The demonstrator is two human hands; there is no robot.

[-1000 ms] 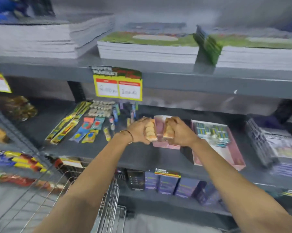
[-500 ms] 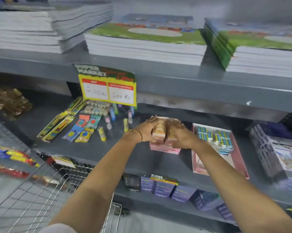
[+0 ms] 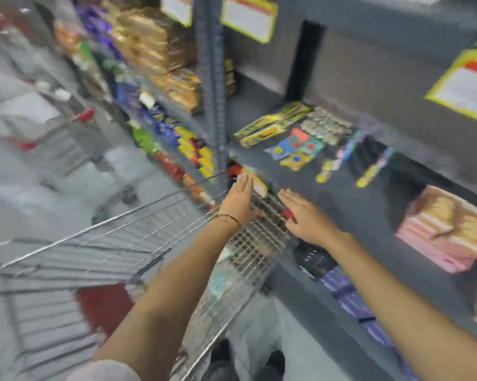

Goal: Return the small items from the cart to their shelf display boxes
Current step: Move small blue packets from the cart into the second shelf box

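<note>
Fingers (image 3: 244,180) on both hands are lying flat & spread, empty, over silver wire cart (image 3: 138,237) w/ pink display box of tan small items (image 3: 449,232) sitting on grey shelf (image 3: 350,199) at right.

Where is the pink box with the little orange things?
In the head view the pink box sits on the grey shelf at the far right, right of the right hand.

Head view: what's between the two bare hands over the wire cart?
In the head view, only the silver wire cart's mesh end shows between the open left hand and open right hand. Neither hand holds anything.
</note>
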